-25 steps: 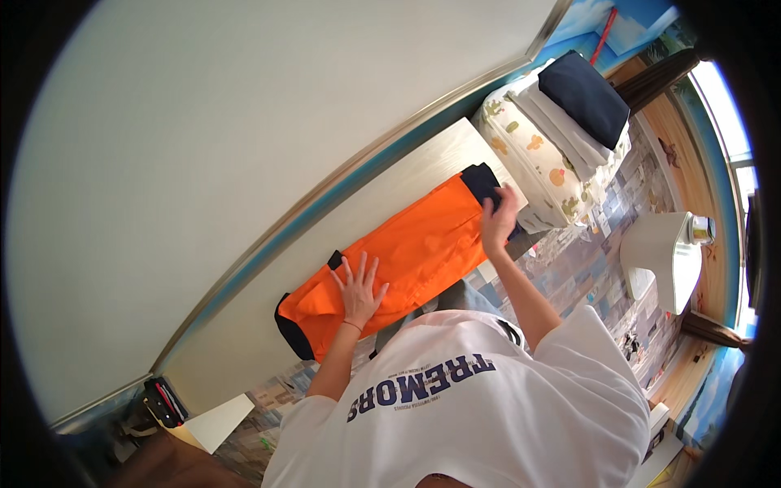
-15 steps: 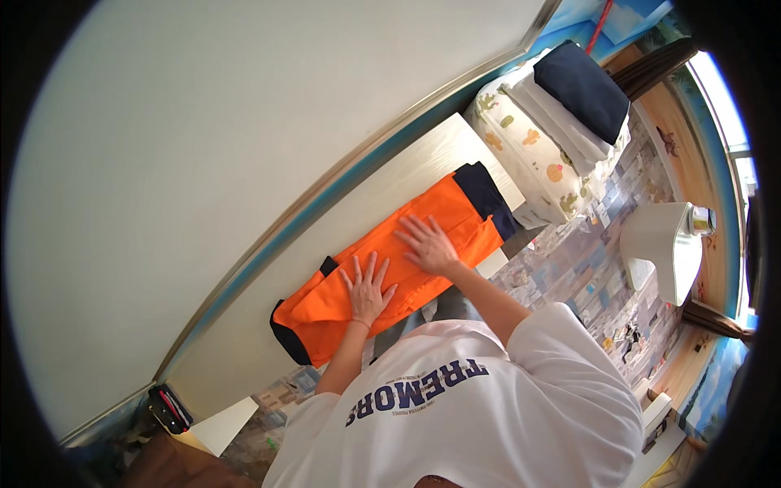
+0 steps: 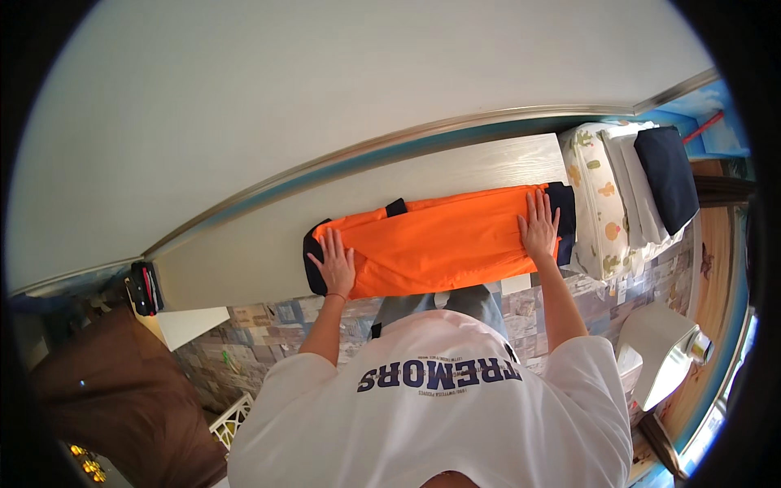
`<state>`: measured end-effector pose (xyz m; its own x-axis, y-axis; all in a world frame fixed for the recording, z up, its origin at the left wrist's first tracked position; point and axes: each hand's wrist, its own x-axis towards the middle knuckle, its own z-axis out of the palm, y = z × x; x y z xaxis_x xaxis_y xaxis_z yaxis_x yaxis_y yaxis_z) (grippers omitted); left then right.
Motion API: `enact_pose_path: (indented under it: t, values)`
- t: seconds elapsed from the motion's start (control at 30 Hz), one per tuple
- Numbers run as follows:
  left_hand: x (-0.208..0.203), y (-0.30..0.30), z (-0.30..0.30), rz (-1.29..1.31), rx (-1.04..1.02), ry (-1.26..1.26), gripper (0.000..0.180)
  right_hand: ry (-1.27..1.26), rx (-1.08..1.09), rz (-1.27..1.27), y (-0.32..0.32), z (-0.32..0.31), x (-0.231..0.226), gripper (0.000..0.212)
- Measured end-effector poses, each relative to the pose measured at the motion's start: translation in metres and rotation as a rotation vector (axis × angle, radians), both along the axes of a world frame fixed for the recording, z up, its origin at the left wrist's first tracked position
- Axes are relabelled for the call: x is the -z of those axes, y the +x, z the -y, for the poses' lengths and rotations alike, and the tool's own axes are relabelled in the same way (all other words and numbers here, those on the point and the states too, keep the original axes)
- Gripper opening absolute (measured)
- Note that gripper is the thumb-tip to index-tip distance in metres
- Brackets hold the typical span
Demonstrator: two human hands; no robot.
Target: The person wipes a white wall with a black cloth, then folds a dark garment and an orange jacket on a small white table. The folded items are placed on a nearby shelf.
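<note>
An orange garment with dark navy ends (image 3: 439,240) lies folded into a long strip on a pale wood-grain tabletop (image 3: 480,167). My left hand (image 3: 334,262) rests flat near its left end, fingers spread, just inside the navy edge. At the other end, my right hand (image 3: 538,228) presses flat on the orange cloth beside the navy band, its fingers stretched out. Neither hand grips the cloth. A small navy patch shows along the garment's far edge.
Past the table's right end stands a cactus-print fabric storage bag (image 3: 598,203) with folded white and navy clothes (image 3: 667,179) on top. A white stool-like piece (image 3: 663,350) stands at lower right. Dark folded items (image 3: 144,289) sit at the table's far left. Brown cloth (image 3: 122,390) lies lower left.
My hands have spread apart from the garment's middle toward its two ends. The cloth looks smoother and straighter. The whole view has turned, so the table now runs nearly level.
</note>
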<state>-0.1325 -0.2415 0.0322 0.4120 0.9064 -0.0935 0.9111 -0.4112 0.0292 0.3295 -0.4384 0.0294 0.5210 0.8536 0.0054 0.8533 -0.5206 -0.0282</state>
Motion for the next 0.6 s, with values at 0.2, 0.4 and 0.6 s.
enact_pose_path:
  t: [0.2,0.4,0.6]
  values:
    - [-0.006,0.014,0.002,0.366,-0.171,0.163,0.050,0.013,-0.006,-0.027,0.006,0.004,0.002,0.061]
    - [-0.003,0.042,0.026,0.247,0.215,-0.102,0.057,0.033,-0.016,-0.027,0.011,0.001,0.006,0.060]
    - [-0.037,0.060,0.045,0.224,0.094,0.053,0.062,0.068,-0.056,-0.128,0.018,0.005,0.002,0.060]
